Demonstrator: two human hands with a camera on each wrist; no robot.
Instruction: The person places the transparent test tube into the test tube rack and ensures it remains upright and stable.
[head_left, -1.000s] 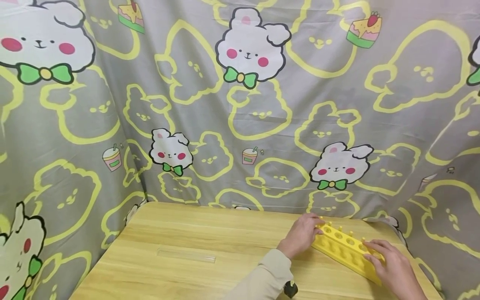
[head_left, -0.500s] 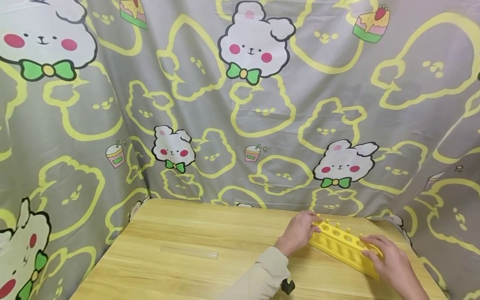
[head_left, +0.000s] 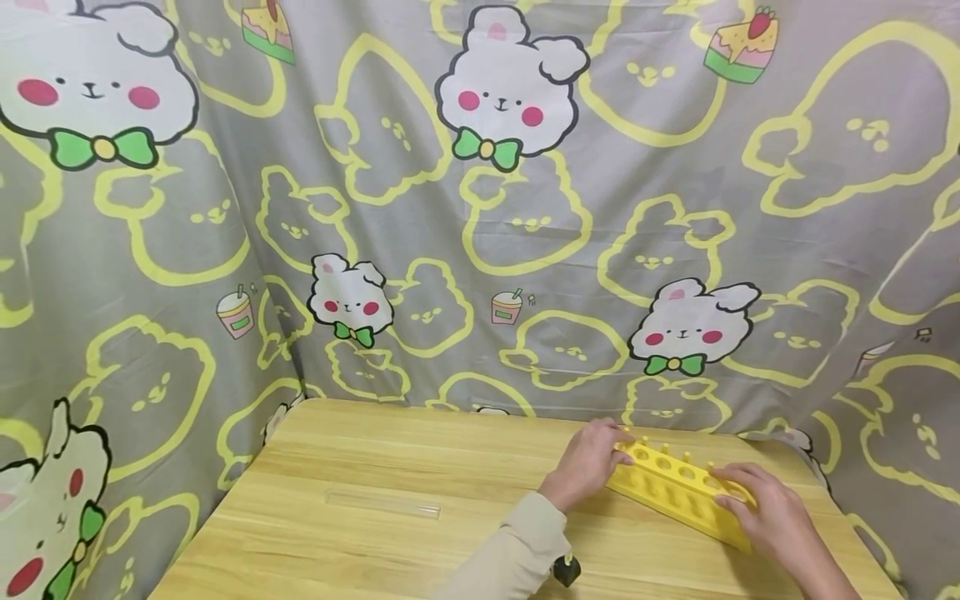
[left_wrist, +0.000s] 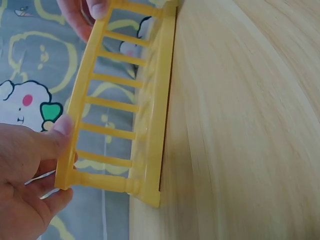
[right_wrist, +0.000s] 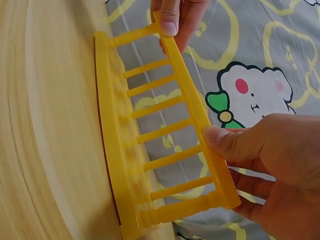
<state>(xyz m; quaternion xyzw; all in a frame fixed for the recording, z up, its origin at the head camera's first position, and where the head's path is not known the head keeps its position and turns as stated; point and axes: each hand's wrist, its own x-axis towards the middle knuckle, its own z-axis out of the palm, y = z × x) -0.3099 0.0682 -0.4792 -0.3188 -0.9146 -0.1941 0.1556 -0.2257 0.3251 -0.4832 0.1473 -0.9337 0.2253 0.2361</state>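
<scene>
A yellow plastic test tube rack [head_left: 675, 487] stands at the right of the table, with a row of round holes on top and pegs along its back. My left hand [head_left: 592, 458] grips the top at its far left end, thumb on the near side. My right hand [head_left: 776, 517] holds the near right end the same way. In the left wrist view, my left thumb [left_wrist: 62, 127] lies against the top rail; in the right wrist view, the base of the rack [right_wrist: 107, 125] is close on the wood. The holes in view hold no tubes.
A clear glass test tube [head_left: 382, 504] lies flat on the wooden table [head_left: 300, 550], left of the hands. A small black object [head_left: 567, 571] is by my left sleeve [head_left: 517, 542]. A patterned grey curtain [head_left: 420, 208] encloses the back and sides.
Both hands have shifted the test tube rack a little to the left along the table, keeping their grip on its ends. The glass tube stays lying in place while the head view shifts slightly.
</scene>
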